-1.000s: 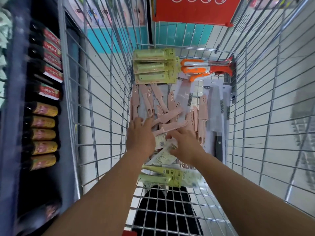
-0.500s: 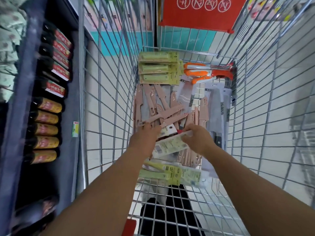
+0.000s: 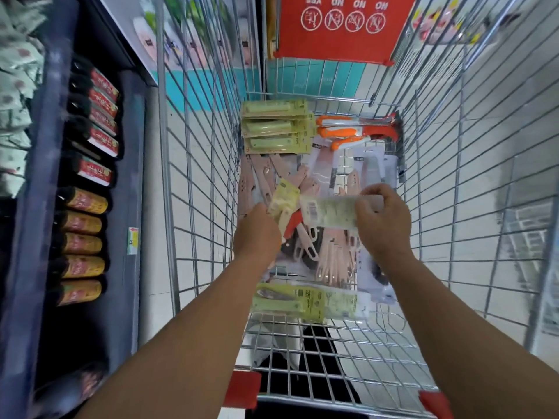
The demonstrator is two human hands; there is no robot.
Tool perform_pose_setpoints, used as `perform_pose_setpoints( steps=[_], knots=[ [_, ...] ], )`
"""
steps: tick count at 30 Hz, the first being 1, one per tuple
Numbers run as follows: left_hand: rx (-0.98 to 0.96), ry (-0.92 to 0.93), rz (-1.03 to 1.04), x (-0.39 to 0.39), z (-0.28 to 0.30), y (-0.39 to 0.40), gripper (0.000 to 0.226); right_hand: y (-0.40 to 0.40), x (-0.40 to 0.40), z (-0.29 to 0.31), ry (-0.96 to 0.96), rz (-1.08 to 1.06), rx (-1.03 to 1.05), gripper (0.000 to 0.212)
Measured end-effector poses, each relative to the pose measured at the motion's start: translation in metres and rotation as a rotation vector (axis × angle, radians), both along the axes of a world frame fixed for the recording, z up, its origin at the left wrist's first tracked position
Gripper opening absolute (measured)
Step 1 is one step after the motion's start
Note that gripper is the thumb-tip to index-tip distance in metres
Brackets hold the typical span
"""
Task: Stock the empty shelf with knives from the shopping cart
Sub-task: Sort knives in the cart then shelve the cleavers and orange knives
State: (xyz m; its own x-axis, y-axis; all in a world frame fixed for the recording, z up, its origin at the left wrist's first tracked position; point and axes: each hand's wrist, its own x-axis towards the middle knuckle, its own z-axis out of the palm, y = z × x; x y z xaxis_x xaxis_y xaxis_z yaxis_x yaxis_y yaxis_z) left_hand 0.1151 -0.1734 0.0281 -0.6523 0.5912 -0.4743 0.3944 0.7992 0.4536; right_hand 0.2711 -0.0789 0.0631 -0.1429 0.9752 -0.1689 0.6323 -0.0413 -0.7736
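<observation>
Green-carded knife packs are gripped by both hands, left hand (image 3: 257, 234) and right hand (image 3: 382, 222), above the shopping cart (image 3: 453, 176).

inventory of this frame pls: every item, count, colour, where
shopping cart: one, silver wire with red handle ends, centre
green carded knives: three, pale green, stacked at the cart's far left end
orange-handled knives: about three, orange and white, far right end
pink knives: a loose pile, count unclear, cart floor
green packs: about two, near end of the cart
barcode pack: one, pale green, lifted above the pile
small yellow-green pack: one, lifted by the pile's left side
bottles: ten or so, dark with red or yellow labels, shelf at left
red sign: one, cart's far end
left hand: holds the small yellow-green pack
right hand: pinches the barcode pack
</observation>
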Motion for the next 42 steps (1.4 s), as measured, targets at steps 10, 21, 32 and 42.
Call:
perform_pose_setpoints(
  steps=[10,21,32,42],
  knots=[
    [0.277,-0.806,0.459,0.004,0.027,0.034,0.033,-0.041,-0.020,-0.018,0.125,0.542,0.156,0.024],
    [0.248,-0.685,0.198,-0.024,0.018,0.062,0.065,-0.003,-0.058,-0.026,0.300,0.162,-0.083,0.015],
    [0.193,-0.518,-0.168,-0.080,0.013,0.133,0.063,0.129,-0.108,-0.050,0.492,-0.038,-0.694,0.042],
    [0.158,0.423,-0.468,-0.111,-0.017,0.180,0.052,0.171,-0.191,-0.064,0.529,-0.426,-0.697,0.041]
  ],
)
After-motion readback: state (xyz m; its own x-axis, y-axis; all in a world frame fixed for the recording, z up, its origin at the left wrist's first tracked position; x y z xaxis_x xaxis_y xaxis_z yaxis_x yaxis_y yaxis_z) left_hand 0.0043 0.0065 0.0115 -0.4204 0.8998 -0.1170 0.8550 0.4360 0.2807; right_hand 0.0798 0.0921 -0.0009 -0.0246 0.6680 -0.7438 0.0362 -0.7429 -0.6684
